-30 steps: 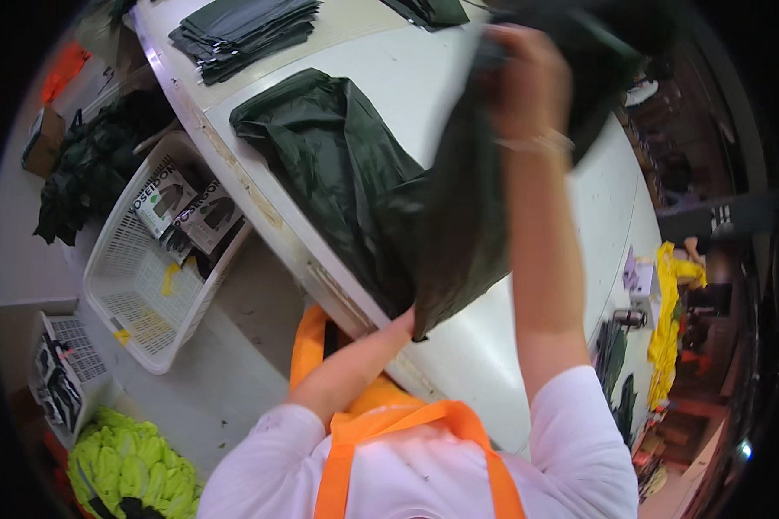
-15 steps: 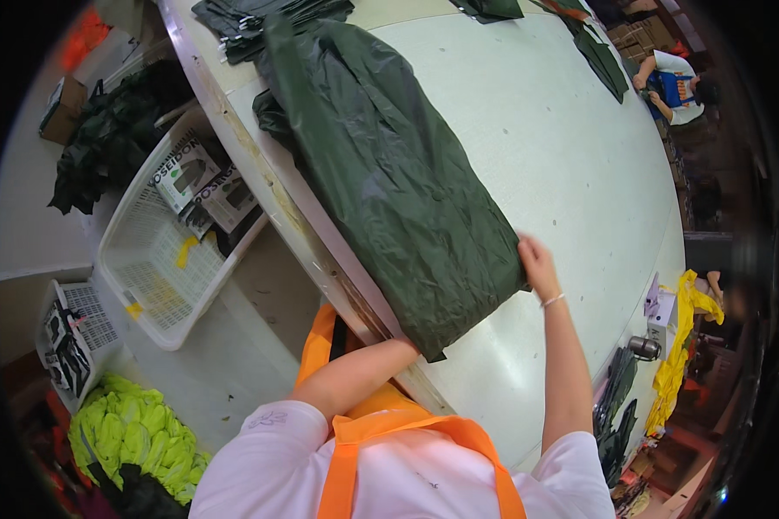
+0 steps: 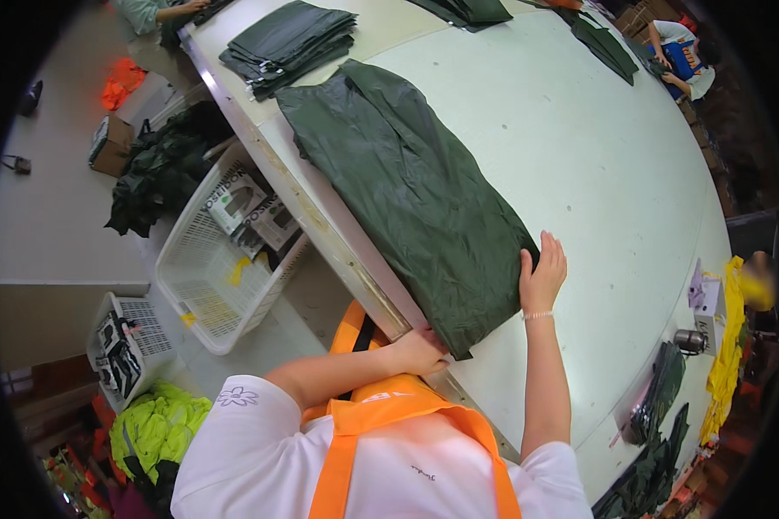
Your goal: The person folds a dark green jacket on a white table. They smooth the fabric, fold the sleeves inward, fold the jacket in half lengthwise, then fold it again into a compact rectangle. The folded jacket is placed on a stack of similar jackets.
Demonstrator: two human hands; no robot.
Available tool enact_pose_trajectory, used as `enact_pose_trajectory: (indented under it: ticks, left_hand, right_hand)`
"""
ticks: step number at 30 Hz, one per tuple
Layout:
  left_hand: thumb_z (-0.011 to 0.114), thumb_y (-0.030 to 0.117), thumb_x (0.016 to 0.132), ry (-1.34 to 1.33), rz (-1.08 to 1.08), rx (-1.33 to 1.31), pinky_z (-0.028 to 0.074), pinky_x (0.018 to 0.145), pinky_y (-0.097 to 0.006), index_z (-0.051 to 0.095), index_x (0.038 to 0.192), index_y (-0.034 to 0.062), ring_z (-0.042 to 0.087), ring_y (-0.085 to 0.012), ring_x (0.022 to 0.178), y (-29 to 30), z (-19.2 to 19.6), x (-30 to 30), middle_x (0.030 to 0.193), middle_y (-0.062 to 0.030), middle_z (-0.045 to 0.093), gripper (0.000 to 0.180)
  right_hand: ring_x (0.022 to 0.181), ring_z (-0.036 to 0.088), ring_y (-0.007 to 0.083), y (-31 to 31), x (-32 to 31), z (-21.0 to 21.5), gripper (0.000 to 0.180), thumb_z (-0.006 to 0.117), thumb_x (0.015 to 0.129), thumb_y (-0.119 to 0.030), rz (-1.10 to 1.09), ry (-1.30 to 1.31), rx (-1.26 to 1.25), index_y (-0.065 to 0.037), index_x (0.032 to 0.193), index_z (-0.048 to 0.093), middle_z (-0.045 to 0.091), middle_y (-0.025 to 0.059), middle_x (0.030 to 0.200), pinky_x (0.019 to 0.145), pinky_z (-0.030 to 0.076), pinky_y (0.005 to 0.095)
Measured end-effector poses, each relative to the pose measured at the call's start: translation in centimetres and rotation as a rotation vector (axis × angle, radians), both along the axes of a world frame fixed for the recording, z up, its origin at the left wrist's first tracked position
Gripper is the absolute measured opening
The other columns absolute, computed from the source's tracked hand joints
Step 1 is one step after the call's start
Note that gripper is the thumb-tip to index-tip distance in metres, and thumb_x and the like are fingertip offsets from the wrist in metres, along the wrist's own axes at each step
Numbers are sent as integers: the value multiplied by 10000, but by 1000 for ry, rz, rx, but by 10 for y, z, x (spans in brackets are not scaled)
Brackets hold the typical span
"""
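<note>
Right hand: right hand (image 3: 541, 275) lies flat, fingers together and stretched out, palm down on the near right edge of the dark green garment (image 3: 407, 199); it clamps nothing.
Left hand: left hand (image 3: 417, 352) presses the garment's near corner at the table edge; whether its fingers pinch the cloth, I cannot tell.
Garment: spread flat on the white table (image 3: 597, 173), between and beyond both hands.
Long axis: runs from the near end at the hands diagonally away to the far left, along the table's left edge.
Far end: points at a stack of folded dark garments (image 3: 287, 43).
Left of left hand: white basket (image 3: 208, 285) on the floor.
</note>
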State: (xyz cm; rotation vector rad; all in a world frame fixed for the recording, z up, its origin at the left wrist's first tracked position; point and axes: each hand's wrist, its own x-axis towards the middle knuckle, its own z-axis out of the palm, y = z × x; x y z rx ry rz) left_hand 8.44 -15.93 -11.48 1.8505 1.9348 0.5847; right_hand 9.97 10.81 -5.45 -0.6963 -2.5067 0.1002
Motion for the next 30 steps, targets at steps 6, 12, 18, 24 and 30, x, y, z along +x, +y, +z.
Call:
enact_pose_trajectory:
  ticks: [6, 12, 18, 24, 30]
  left_hand:
    - [621, 326, 794, -31, -105, -53, 407, 945, -427, 631, 1109, 107, 551, -283, 1086, 4, 13, -18, 1113, -106, 619, 384]
    - [666, 253, 791, -89, 150, 255, 489, 652, -416, 697, 773, 100, 617, -296, 688, -5, 87, -128, 708, -79, 655, 157]
    - [656, 223, 854, -15, 881, 285, 460, 581, -289, 667, 865, 14, 604, -179, 594, 40, 149, -360, 662, -93, 637, 209]
    - [630, 595, 767, 130, 953, -128, 462, 883, -376, 626, 1141, -1, 611, -285, 1046, 70, 83, -548, 1102, -184, 639, 703]
    - [724, 361, 787, -663, 813, -255, 402, 638, -246, 678, 833, 55, 526, -99, 710, 73, 42, -621, 755, 6, 596, 313]
  right_hand:
    - [1412, 190, 293, -68, -17, -33, 648, 497, 908, -420, 191, -388, -143, -129, 1454, 304, 242, 102, 1524, 1127, 141, 506]
    - [1384, 239, 308, -61, -21, -38, 618, 530, 895, -388, 196, -340, -239, -119, 1422, 353, 295, 108, 1493, 1118, 157, 504]
    - [1116, 470, 299, -59, -76, 4, 305, 632, 840, -234, 160, -15, -370, -58, 1085, 588, 537, 104, 1157, 924, 356, 428]
    - [992, 531, 305, -93, -224, 11, 299, 647, 815, -211, 235, -162, -310, -35, 1051, 595, 569, 123, 1028, 801, 430, 418]
    - [846, 610, 360, -119, -345, -16, 321, 647, 844, -277, 132, -133, -776, 3, 986, 585, 627, 175, 924, 716, 496, 423]
